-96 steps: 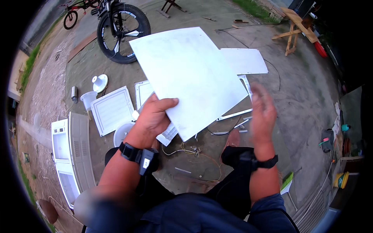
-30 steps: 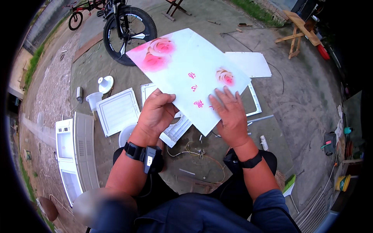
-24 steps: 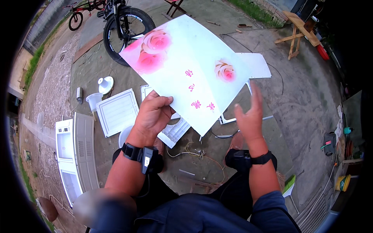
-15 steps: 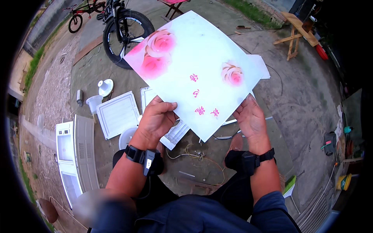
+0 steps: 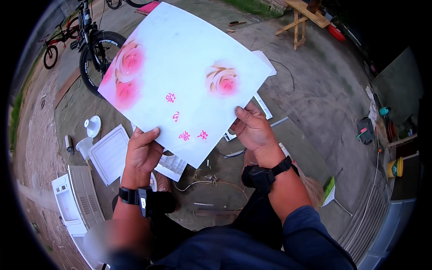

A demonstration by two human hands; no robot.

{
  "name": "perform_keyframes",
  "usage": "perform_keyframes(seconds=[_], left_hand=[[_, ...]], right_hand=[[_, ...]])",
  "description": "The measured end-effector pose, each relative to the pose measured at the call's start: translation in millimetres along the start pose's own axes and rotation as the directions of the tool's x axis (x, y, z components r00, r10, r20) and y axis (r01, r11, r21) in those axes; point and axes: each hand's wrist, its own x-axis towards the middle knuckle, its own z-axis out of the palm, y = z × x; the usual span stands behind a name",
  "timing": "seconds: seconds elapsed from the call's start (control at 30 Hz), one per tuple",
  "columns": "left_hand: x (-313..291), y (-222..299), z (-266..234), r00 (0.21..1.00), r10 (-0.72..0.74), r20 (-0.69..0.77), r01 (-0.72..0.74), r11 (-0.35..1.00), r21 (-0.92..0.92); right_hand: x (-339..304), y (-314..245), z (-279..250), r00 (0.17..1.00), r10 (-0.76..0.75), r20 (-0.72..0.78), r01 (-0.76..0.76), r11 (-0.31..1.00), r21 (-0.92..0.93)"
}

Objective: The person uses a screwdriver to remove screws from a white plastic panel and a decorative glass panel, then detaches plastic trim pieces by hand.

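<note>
A large flat white panel (image 5: pixel 189 63) with pink roses and some pink lettering is held up over the ground, one corner pointing at me. My left hand (image 5: pixel 144 150) grips its near left edge, thumb on the upper face and fingers mostly hidden underneath. At the near right edge my right hand (image 5: pixel 253 128) is closed on the same panel, its thumb also on top. Beneath it, partly covered, lies a ribbed white plastic part (image 5: pixel 171 167). A white square plastic lid (image 5: pixel 110 155) lies left of my left hand.
A white appliance casing (image 5: pixel 81 198) lies at the left, near a round white hub (image 5: pixel 93 126). Loose wires (image 5: pixel 213 181) lie between my feet. A fat-tyred bike (image 5: pixel 101 58) stands far left; a wooden stand (image 5: pixel 297 27) is far right. A green-bristled broom (image 5: pixel 329 191) lies right.
The whole view has swung to the right, so the panel and surroundings sit further left in it. My right thumb now shows clearly on the panel's face. Both hands keep holding the panel.
</note>
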Motion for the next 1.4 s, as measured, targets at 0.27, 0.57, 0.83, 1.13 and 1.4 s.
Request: perform_keyframes(seconds=[0.27, 0.57, 0.83, 1.13, 1.4], left_hand=[[1, 0, -2, 1.000, -0.009, -0.007, 0.009, 1.000, -0.003], [-1, 2, -1, 0.999, -0.002, 0.038, 0.003, 1.000, -0.015], [-1, 1, -1, 1.000, -0.007, 0.007, 0.007, 1.000, -0.019], [-1, 1, -2, 1.000, 0.010, 0.012, -0.009, 1.000, -0.027], [5, 24, -21, 0.986, 0.126, -0.110, -0.122, 0.992, 0.039]], right_hand=[[-1, 2, -3, 0.999, -0.018, 0.043, 0.017, 1.000, 0.010], [-4, -1, -1, 0.995, -0.037, 0.094, 0.036, 0.999, 0.014], [-4, -1, 1, 0.997, -0.063, 0.036, 0.064, 0.998, -0.028], [-4, -2, -7, 0.996, -0.043, 0.077, 0.051, 0.993, -0.102], [4, -35, -18, 0.955, -0.096, -0.281, 0.002, 0.949, -0.317]])
